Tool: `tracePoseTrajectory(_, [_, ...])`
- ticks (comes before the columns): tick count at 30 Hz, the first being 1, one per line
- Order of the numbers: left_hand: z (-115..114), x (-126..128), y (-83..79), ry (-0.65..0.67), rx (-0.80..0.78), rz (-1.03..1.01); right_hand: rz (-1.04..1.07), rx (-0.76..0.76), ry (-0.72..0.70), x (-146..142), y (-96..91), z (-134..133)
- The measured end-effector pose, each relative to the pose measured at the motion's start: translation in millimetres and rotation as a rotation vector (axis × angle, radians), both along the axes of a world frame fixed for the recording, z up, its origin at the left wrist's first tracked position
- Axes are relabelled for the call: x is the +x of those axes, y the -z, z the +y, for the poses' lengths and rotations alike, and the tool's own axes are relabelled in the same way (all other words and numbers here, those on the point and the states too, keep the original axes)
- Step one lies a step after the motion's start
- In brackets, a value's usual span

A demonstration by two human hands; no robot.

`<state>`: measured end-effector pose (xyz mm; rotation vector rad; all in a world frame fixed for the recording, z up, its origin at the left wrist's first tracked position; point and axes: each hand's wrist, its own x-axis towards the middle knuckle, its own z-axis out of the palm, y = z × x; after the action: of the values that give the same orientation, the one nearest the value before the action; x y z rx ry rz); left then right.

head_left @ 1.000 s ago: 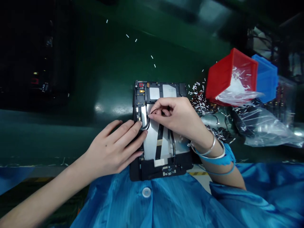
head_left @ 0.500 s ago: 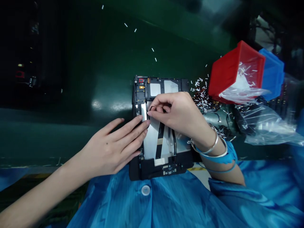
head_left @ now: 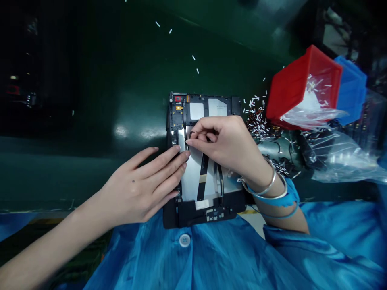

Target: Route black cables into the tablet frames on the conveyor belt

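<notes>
The device (head_left: 191,181) is open, black ribbon (head_left: 200,191) laid; right hand (head_left: 226,137) pinches a thin cable (head_left: 188,147), not yet released; left hand (head_left: 151,185) rests, extended, at its nine o'clock.

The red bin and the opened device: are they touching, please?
Apart. The head view shows green table and loose white pieces between the opened device and the red bin.
</notes>
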<state>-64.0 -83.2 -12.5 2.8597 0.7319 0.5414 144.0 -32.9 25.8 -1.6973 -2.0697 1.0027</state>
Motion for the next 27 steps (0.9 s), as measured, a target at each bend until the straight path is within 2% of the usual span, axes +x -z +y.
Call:
tracePoseTrajectory(11, [1.8,0.1,-2.5,0.01,-0.012,-0.001,0.068,0.006,-0.014,2.1,3.3,-3.2])
tracePoseTrajectory(19, [-1.4,1.0,-0.8,-0.01,-0.032,-0.002,-0.04,0.068,-0.058,0.5,5.1,-4.4])
tracePoseTrajectory(23, [1.9,7.6,-4.3,-0.026,0.016,0.017,-0.156,0.251,0.0,-0.3,0.7,-5.3])
tracePoseTrajectory(27, [13.8,17.4,-10.6,-0.078,0.067,0.048,-0.195,0.44,0.118,8.9,-15.3,-15.3])
